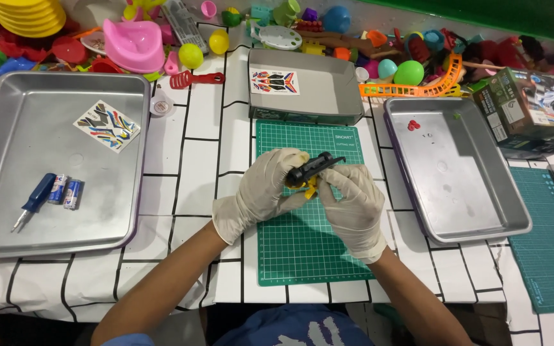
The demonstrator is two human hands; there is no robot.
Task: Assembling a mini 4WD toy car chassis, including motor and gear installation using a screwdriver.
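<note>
**Two gloved hands hold a small black toy part over the green mat**

Above the green cutting mat with white grid lines [302,247], in the middle of the white table with black lines [190,160], both hands in white gloves meet around one small thing. It is a black plastic toy chassis with a yellow piece under it [312,172]. Its long axis runs from lower left to upper right, with the upper right end free of the fingers. The left hand [261,192] closes on the lower left end, thumb on top. The right hand [352,202] grips from below and from the right side, its fingers curled at the yellow piece. Both hands are equally near; the part lies between them, lifted from the mat.

Far at the left, a grey metal tray [8,147] carries a blue screwdriver [33,200], two small batteries [65,192] and a coloured sticker sheet [107,125]. Another grey metal tray [476,186] stands at the right.
</note>
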